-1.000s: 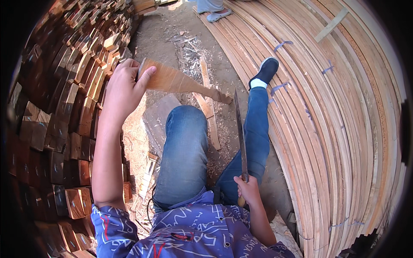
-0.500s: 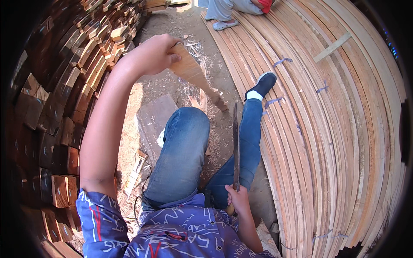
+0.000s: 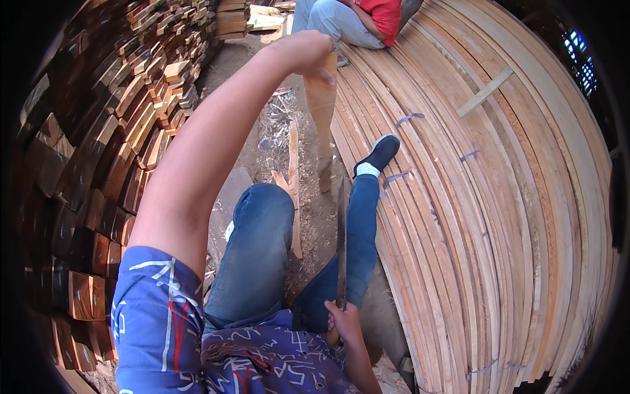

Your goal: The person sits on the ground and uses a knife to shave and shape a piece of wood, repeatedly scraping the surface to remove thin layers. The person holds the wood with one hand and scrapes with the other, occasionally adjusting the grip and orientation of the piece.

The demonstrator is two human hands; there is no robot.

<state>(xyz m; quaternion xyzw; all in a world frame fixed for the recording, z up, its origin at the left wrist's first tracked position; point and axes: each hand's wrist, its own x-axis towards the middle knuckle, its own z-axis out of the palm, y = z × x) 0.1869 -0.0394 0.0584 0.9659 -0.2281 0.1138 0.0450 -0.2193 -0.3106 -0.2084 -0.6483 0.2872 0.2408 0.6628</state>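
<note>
My left arm reaches far forward, and my left hand [image 3: 311,54] is closed round the upper end of a flat piece of wood [image 3: 320,108]. The piece hangs down nearly upright and narrows toward its darker lower end. Whether that end touches the ground I cannot tell. Low in front of my body, my right hand [image 3: 344,322] grips the handle of a machete [image 3: 341,253]. Its long dark blade points away from me, beside my right leg. The tip is close to the lower end of the wood, with a small gap between them.
Long planks [image 3: 453,197] lie stacked along the right, with my right foot [image 3: 382,151] against them. A wall of stacked wood blocks [image 3: 121,151] rises on the left. Shavings [image 3: 279,115] and a thin wood strip [image 3: 294,190] litter the ground. A person in red [image 3: 384,20] sits ahead.
My left hand has moved forward and to the right with the wood, which has turned from slanting to nearly upright. The machete has stayed in my right hand. The view has shifted slightly.
</note>
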